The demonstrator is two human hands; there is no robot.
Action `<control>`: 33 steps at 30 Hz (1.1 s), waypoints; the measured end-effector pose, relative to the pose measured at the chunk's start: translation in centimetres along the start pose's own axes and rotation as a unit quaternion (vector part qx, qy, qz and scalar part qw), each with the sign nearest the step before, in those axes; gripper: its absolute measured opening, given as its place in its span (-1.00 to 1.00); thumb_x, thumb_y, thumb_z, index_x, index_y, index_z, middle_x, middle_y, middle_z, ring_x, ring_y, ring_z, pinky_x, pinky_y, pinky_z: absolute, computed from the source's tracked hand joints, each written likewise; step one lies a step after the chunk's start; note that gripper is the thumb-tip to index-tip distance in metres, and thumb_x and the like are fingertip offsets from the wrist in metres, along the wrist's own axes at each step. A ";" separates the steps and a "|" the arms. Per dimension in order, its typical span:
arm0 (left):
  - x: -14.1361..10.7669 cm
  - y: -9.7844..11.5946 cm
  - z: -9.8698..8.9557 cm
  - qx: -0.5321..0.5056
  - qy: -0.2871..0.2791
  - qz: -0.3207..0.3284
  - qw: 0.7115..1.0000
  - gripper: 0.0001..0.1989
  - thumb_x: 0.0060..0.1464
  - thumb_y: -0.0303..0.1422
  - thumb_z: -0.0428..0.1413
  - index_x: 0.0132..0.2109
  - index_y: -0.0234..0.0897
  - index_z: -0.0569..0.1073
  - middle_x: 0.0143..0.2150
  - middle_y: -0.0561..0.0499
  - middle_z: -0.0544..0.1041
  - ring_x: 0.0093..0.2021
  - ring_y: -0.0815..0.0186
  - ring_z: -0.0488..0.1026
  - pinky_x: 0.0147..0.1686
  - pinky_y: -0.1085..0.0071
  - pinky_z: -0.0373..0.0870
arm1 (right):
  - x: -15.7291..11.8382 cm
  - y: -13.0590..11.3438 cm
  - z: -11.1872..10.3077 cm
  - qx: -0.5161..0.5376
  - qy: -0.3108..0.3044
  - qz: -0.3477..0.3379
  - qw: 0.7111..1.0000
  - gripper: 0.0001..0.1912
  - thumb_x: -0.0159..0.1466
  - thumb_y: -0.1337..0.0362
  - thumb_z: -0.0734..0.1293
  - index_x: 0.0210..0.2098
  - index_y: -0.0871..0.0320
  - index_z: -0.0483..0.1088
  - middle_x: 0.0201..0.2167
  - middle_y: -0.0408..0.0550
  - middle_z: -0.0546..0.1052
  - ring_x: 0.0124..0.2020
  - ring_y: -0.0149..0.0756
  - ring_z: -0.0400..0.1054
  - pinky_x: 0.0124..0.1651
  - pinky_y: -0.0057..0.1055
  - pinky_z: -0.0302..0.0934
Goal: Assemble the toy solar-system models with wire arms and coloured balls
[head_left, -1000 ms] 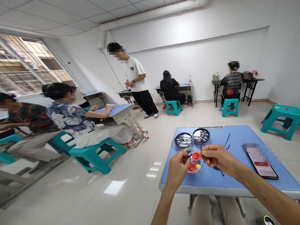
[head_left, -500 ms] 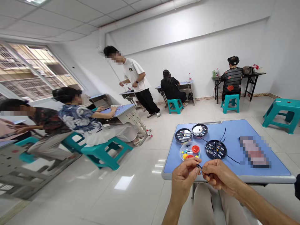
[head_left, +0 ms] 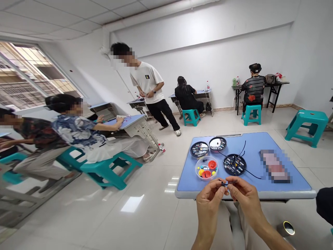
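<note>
My left hand is closed in a pinch on a small black part above the desk's front edge. Beside it, my right hand is closed too, its fingertips on a thin dark end of the same part. The exact kind of this part is too small to make out. Just beyond my hands stands a clear round tub with red, yellow, blue and black small pieces. To its right lies a black printed disc with thin black rods sticking out of it.
Two round black-rimmed containers sit at the desk's back left. A partly pixelated phone-like slab lies right on the blue desk. A cylinder stands below right. Several people sit at other desks; one person stands.
The view has shifted, so the desk sits slightly further left. My right hand has turned more upright, its fingers drawn in against the black part. The standing person's hands have come together.
</note>
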State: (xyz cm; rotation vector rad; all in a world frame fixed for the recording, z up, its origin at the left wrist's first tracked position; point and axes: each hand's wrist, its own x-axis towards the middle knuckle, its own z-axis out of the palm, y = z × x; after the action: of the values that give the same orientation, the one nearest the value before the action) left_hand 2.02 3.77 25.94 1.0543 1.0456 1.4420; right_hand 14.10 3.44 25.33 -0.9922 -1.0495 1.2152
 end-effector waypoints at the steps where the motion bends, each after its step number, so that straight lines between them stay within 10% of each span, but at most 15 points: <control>1: -0.1 0.1 0.2 0.000 -0.006 0.000 1.000 -0.83 -0.05 -0.31 0.23 -0.31 -0.33 0.59 -0.32 -0.09 0.61 -0.41 0.31 0.51 -0.28 0.34 0.52 | 0.1 0.2 0.1 -0.025 0.014 -0.018 0.999 -0.71 0.18 0.00 0.39 -0.43 0.11 0.48 -0.49 -0.11 0.40 -0.41 -0.29 0.28 -0.37 -0.39 0.17; 16: 0.3 0.0 -1.3 0.246 -0.028 0.107 0.963 -0.90 0.03 -0.36 0.15 -0.28 -0.27 0.50 -0.43 0.02 0.54 -0.43 0.33 0.48 -0.35 0.41 0.48 | 0.6 -0.5 -1.7 0.017 0.036 0.007 0.999 -0.74 0.16 0.10 0.42 -0.44 0.15 0.37 -0.59 -0.21 0.36 -0.59 -0.44 0.20 -0.51 -0.46 0.16; 33: -0.2 -0.7 0.2 0.042 -0.052 0.022 0.998 -0.81 0.02 -0.31 0.23 -0.20 -0.27 0.59 -0.48 0.07 0.47 -0.54 0.43 0.39 -0.47 0.47 0.42 | -0.2 0.8 -3.0 -0.060 0.032 -0.036 0.997 -0.67 0.32 0.01 0.25 -0.37 0.15 0.33 -0.58 -0.23 0.28 -0.58 -0.45 0.11 -0.52 -0.48 0.05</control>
State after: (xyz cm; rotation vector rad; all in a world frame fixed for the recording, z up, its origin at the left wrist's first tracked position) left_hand 2.41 3.61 25.26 1.2071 1.0217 1.3728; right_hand 16.82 3.17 23.86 -1.0693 -1.1091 1.0642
